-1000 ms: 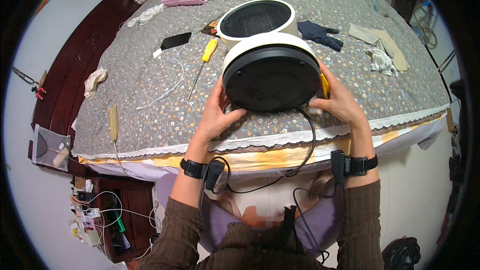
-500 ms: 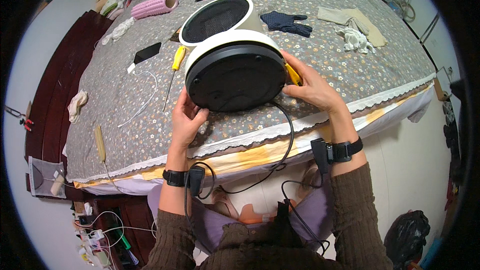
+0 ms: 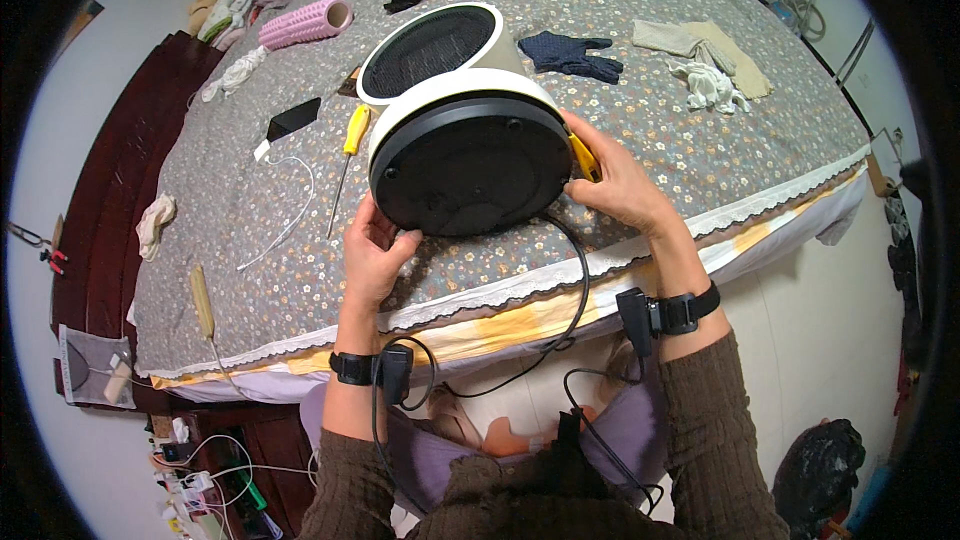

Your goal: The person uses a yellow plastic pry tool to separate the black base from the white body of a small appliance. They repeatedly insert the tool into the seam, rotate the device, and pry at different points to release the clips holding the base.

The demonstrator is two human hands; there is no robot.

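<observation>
A white fan-like appliance [image 3: 540, 88] is tipped on the bed, its round black base [image 3: 470, 170] facing me and its drum with a dark mesh grille [image 3: 430, 52] pointing away. My left hand [image 3: 375, 255] grips the lower left rim of the base, thumb in front. At the right side my right hand [image 3: 620, 180] holds the rim, its fingertips partly hidden behind the housing. A yellow-and-black handle [image 3: 584, 156] shows between that thumb and forefinger; whether it is held or lies behind, I cannot tell. A screwdriver with a yellow handle [image 3: 357, 128] lies left of the appliance.
On the flowered bedspread [image 3: 270, 290] lie a dark phone-like slab [image 3: 294, 119], a white cable [image 3: 290, 230], a pink foam roller [image 3: 308, 24], dark blue gloves [image 3: 572, 55] and pale cloths [image 3: 708, 80]. A black power cord [image 3: 582, 280] hangs over the bed edge.
The appliance has come slightly lower in view, its base tilted a little, with both hands still on it. Surrounding things shift only slightly in the picture.
</observation>
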